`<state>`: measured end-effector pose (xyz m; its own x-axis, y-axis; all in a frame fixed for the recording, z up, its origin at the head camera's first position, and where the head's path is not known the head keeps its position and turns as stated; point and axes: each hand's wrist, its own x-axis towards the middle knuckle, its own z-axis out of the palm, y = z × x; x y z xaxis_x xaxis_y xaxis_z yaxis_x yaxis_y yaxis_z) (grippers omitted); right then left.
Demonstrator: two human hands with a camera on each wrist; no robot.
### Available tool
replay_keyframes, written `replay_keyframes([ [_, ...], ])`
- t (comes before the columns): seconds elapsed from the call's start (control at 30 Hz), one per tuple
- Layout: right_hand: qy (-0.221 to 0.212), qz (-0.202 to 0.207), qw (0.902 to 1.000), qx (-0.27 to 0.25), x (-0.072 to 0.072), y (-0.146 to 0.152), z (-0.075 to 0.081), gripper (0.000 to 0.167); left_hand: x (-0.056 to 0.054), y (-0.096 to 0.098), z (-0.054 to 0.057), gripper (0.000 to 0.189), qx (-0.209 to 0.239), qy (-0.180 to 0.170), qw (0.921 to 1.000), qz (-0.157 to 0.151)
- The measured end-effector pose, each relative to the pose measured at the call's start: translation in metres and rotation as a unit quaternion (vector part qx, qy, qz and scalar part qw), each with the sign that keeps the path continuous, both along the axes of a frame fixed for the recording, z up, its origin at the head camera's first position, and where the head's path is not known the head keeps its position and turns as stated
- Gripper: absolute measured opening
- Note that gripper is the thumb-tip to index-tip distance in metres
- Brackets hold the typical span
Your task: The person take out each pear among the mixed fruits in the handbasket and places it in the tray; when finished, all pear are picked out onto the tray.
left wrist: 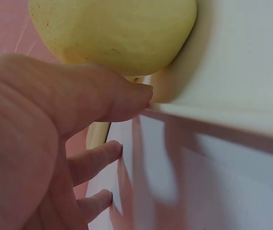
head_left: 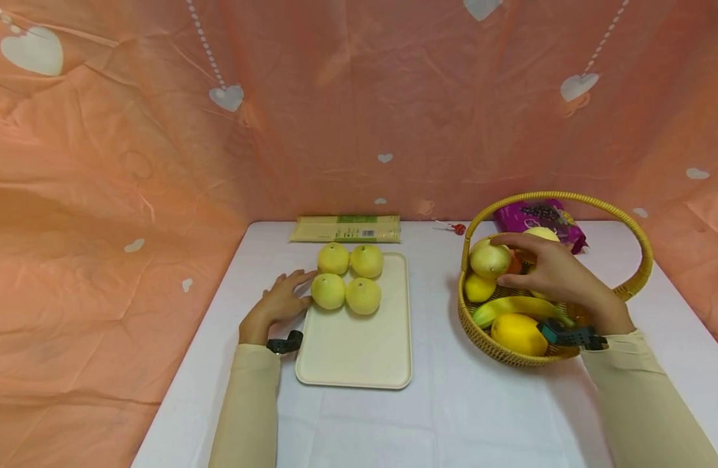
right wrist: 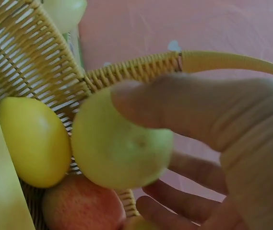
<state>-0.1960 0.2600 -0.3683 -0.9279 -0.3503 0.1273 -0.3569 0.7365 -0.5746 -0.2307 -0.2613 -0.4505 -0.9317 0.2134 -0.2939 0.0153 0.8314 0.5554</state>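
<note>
My right hand (head_left: 543, 266) grips a pale yellow-green round fruit (right wrist: 119, 143), thumb on one side and fingers on the other, at the left side of a wicker basket (head_left: 488, 348). Below that fruit in the basket show a lemon (right wrist: 35, 141) and a reddish fruit (right wrist: 81, 206). Beside a cream tray (head_left: 356, 354), my left hand (head_left: 283, 299) has its fingers spread, the thumb (left wrist: 122, 93) resting at the tray's left rim. Several similar round fruits (head_left: 363, 296) sit close together in two rows at the tray's far end, one right by the left thumb.
A banana (head_left: 514, 308) and a yellow mango-like fruit (head_left: 518, 334) lie at the basket's near side. Behind the basket is a purple packet (head_left: 543, 218). A red lollipop (head_left: 458, 229) and a flat cream packet (head_left: 347, 229) lie along the white table's back edge. The basket handle arches above the fruit.
</note>
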Motion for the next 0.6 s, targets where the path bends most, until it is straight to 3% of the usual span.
replay_keyframes([
  [0.23,-0.012,0.0,0.9999,0.006,-0.009,-0.011,-0.008,0.07,0.001,-0.001,-0.002,0.069,0.005,0.002,1.0,0.001],
  [0.6,0.017,-0.003,0.9998,0.001,-0.013,-0.017,-0.015,0.071,-0.001,-0.001,-0.003,0.069,0.008,-0.002,0.9999,0.008],
])
